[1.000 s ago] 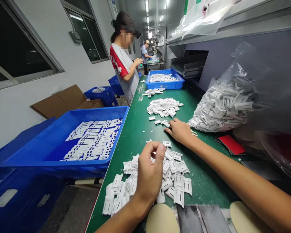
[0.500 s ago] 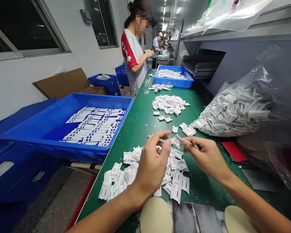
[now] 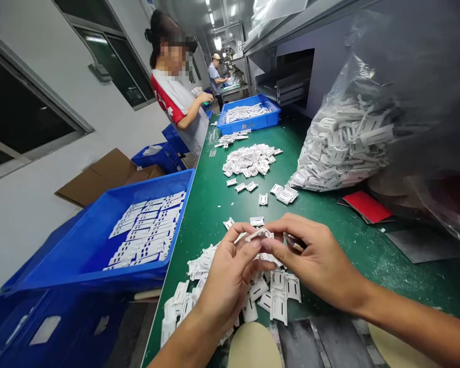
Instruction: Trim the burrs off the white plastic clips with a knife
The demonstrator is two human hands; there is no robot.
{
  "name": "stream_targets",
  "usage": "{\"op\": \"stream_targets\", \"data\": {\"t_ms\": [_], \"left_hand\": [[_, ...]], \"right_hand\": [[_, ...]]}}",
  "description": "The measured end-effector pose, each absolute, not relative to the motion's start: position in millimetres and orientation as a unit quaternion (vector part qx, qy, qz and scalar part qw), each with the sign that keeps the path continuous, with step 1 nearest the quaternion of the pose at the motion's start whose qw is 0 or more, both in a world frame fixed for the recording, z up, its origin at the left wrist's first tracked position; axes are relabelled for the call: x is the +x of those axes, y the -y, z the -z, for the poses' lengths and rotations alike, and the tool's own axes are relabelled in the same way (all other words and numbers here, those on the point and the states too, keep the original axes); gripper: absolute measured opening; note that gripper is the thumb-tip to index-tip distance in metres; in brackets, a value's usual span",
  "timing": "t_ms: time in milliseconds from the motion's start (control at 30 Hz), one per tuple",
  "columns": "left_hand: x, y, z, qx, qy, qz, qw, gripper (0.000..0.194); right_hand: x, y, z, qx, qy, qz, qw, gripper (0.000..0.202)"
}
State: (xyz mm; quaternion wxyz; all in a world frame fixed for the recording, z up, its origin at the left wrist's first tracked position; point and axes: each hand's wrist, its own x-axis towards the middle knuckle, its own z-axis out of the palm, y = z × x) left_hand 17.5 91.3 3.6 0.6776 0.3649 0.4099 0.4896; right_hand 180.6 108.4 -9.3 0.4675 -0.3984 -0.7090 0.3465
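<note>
Both hands meet over the near part of the green table. A small white plastic part is pinched between the fingertips of my left hand and my right hand, its face tilted so only an edge shows well. Tucked in my right hand's curled fingers is a slim dark metallic tool, mostly hidden, its kind unclear. Beneath the hands spreads a loose pile of similar white slotted plastic parts, partly covered by the left forearm. A few single parts lie just beyond the fingers.
To the left stands a blue bin with rows of white plates. Farther along the green table are another heap of parts and a blue tray. A clear bag of parts sits right. A co-worker stands beyond.
My right hand has brought the white part leftward to my left hand, whose fingers have closed on it. The view has tilted and turned to the right.
</note>
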Motion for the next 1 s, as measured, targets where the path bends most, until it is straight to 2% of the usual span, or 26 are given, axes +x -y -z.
{"op": "stream_targets", "data": {"t_ms": [200,400,500,567,667,733,867,1000], "left_hand": [[19,-83,9,0.574,-0.472,-0.442,0.503,0.011],[17,-83,5,0.589,-0.474,-0.439,0.486,0.011],[15,-83,5,0.618,-0.48,-0.465,0.414,0.035],[12,-84,6,0.682,-0.465,-0.47,0.313,0.042],[6,-87,7,0.765,-0.433,-0.453,0.146,0.032],[2,-91,6,0.788,-0.428,-0.435,0.082,0.022],[-4,-97,4,0.838,-0.413,-0.358,0.001,0.009],[-6,-96,8,0.846,-0.413,-0.336,-0.021,0.021]], "right_hand": [[180,-109,13,-0.383,0.69,-0.33,0.517,0.015],[183,-111,14,-0.306,0.752,-0.275,0.516,0.014],[185,-112,17,-0.336,0.758,-0.187,0.526,0.012],[186,-113,19,-0.344,0.766,-0.139,0.525,0.012],[186,-111,20,-0.339,0.781,-0.092,0.517,0.012],[185,-109,20,-0.34,0.788,-0.064,0.51,0.014],[183,-107,20,-0.348,0.804,-0.017,0.481,0.017],[181,-103,20,-0.326,0.828,0.026,0.455,0.021]]}}
